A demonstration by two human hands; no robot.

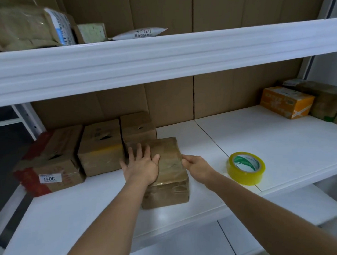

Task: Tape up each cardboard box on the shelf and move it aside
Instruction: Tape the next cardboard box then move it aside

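A small brown cardboard box (171, 172), glossy with clear tape, sits on the white shelf (263, 141) in front of me. My left hand (141, 166) lies flat on its top with the fingers spread. My right hand (195, 164) touches the box's right edge with curled fingers. Whether they hold anything I cannot make out. A roll of yellow-tinted tape (246, 168) lies flat on the shelf to the right of that hand, apart from it.
Three brown boxes (99, 147) stand in a row at the back left, touching the taped box. An orange box (286, 102) and greenish boxes (327, 100) sit at the far right. The upper shelf (159, 55) overhangs, carrying parcels (25, 25).
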